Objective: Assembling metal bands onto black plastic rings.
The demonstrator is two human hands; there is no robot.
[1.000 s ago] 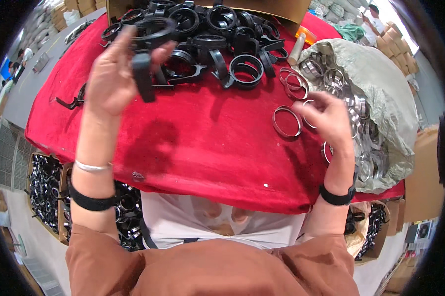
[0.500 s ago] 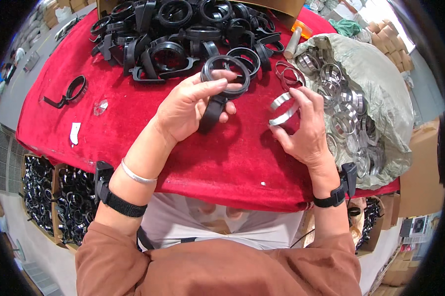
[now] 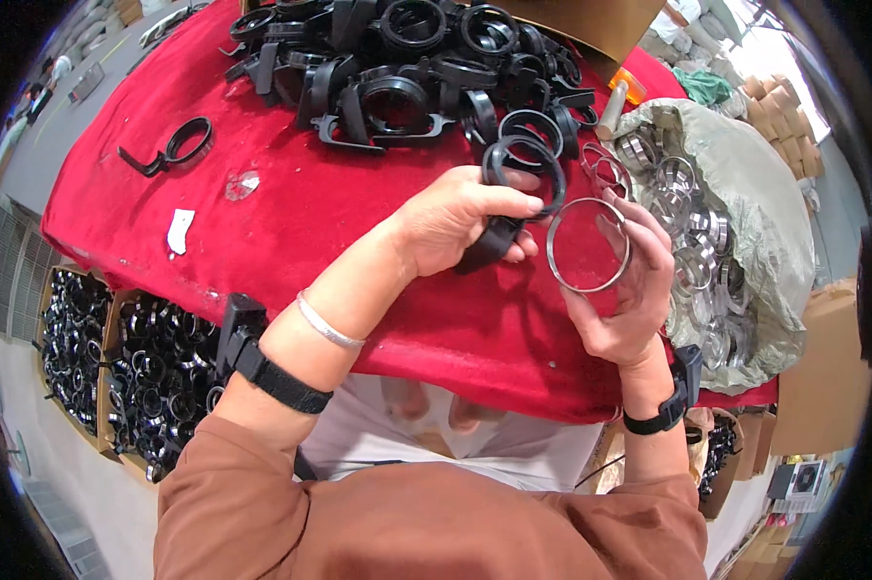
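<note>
Left hand (image 3: 450, 220) grips holder (image 3: 487, 246), right hand (image 3: 637, 290) ring (image 3: 588, 289), now closer; bare cloth (image 3: 344, 198) runs from pile (image 3: 355, 118) to near edge.

2 black straps (image 3: 283, 379) (plus silver bangle (image 3: 323, 326)) accompany brown sleeves (image 3: 228, 474).

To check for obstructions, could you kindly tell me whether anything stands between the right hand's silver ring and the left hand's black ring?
Nothing visible stands between the silver ring in the right hand and the black ring in the left hand; their rims look close together.
</note>
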